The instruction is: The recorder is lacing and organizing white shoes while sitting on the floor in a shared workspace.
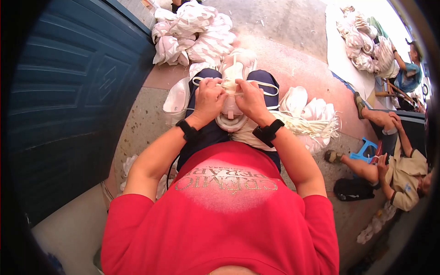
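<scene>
Red shirt (220, 229) is filling the foreground. Fingers of the left hand (211, 100) and right hand (253, 101) are pinching cream laces (266, 84) over a pink-and-white shoe (231, 107). Resting on the lap between dark-trousered knees (262, 76), it is running lengthwise away from the body, toe apparently pointing outward. Pink-and-grey floor (293, 59) is spreading around; pale bundles (198, 25) are lying ahead, a blue door (82, 78) is standing left, and two people (407, 181) are sitting right.

Black wristbands (268, 133) and navy trousers (200, 137) accompany a red short-sleeved shirt (215, 238) (glittery lettering (224, 184) across it).
</scene>
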